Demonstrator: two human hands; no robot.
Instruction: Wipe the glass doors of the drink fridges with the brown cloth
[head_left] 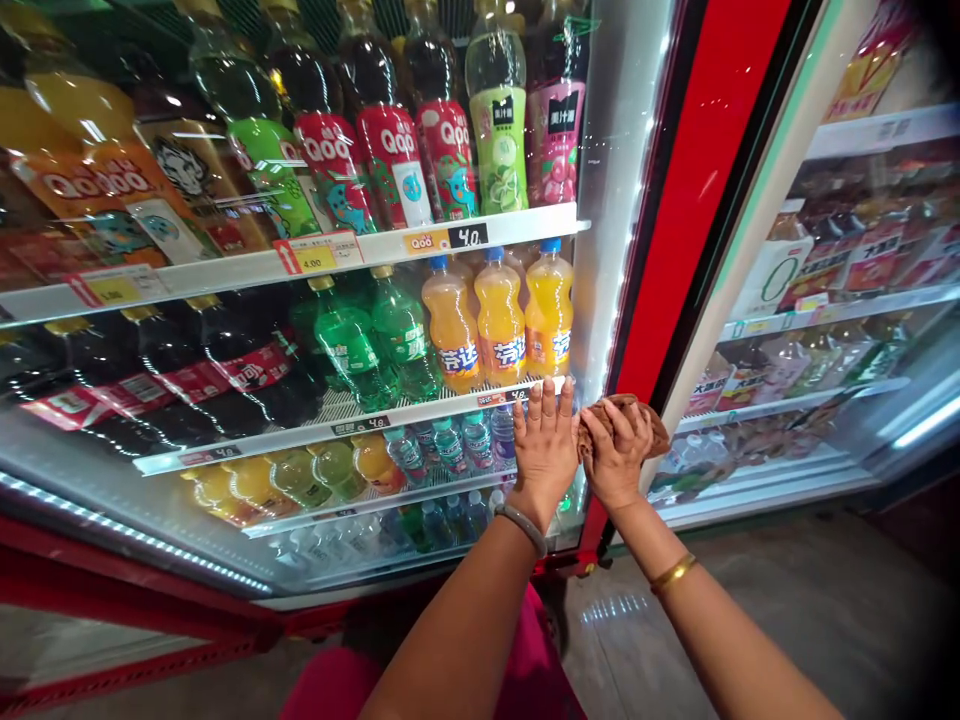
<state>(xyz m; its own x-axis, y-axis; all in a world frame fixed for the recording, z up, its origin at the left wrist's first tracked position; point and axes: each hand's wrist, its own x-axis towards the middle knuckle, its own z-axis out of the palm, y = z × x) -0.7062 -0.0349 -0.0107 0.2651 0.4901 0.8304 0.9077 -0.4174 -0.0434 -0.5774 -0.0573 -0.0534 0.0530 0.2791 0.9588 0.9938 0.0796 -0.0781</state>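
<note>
My left hand lies flat with its fingers spread, at the glass door of a drinks cooler, below the orange soda bottles. Beside it, my right hand has its fingers curled over a brown cloth at the red door frame. The two hands are close together. A grey band is on the left wrist and a gold bangle on the right one.
Shelves of bottles stand behind the glass, with dark cola bottles at the left. Another cooler with packaged drinks is at the right. Grey floor shows below.
</note>
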